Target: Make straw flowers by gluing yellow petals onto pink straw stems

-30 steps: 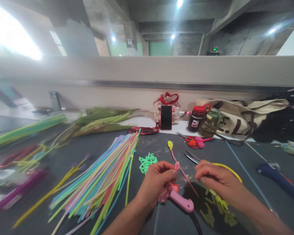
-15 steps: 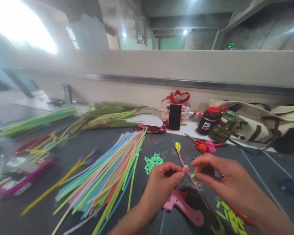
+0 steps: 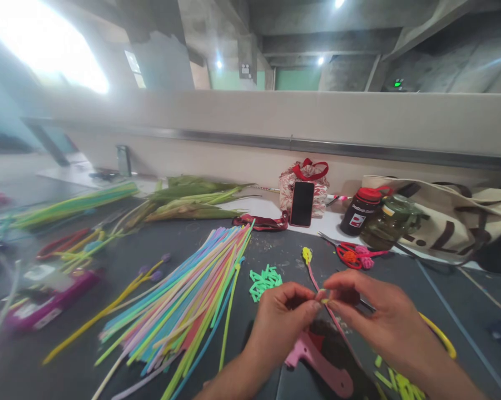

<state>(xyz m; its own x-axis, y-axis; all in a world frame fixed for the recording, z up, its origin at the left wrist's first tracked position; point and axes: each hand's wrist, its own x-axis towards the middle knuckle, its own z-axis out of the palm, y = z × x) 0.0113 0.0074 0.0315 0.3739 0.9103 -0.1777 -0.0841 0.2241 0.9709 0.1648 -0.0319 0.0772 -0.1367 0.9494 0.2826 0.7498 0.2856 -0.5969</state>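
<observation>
Left hand and right hand pinch a tiny pale piece, mostly hidden, just beyond the pink glue gun; open tabletop lies right of the gun; far beyond it, a canvas bag is cut off.

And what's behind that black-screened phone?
Behind the phone is a red-and-white patterned bag, showing above and on both sides. The phone covers part of its front; the bag's contents can't be seen.

Dark tabletop under pastel strips, green snippets, red-handled scissors and a pink-handled tool.
</observation>
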